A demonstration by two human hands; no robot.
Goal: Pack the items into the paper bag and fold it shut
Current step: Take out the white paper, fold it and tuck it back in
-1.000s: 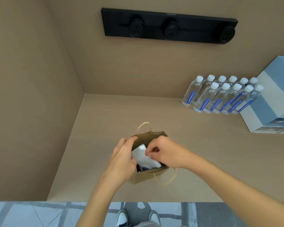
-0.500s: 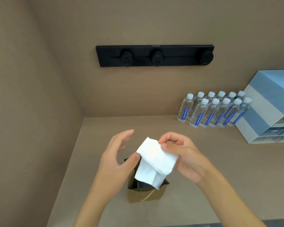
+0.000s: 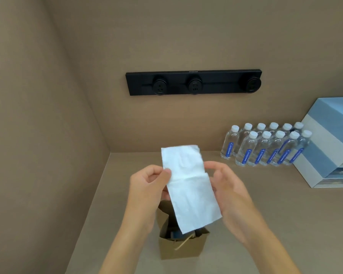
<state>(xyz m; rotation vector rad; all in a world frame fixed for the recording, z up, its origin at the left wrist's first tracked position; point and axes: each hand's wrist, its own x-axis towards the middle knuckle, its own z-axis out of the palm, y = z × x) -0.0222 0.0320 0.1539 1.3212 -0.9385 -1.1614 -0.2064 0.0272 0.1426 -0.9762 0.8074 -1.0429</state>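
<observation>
We look down into a tan alcove where a black socket strip (image 3: 193, 82) is fixed to the back wall above a beige desk (image 3: 285, 210). At the desk's far right, a cluster of water bottles (image 3: 265, 147) stands just beside a stack of blue and white boxes (image 3: 329, 143). In front of us the white paper napkin (image 3: 188, 186) is held up unfolded above the open paper bag (image 3: 181, 248), which stands upright on the desk near its front edge. Our left hand (image 3: 149, 184) pinches the napkin's left edge between thumb and fingers; our right hand (image 3: 226, 186) grips its right edge. Something dark lies inside the bag, but we cannot tell what.
</observation>
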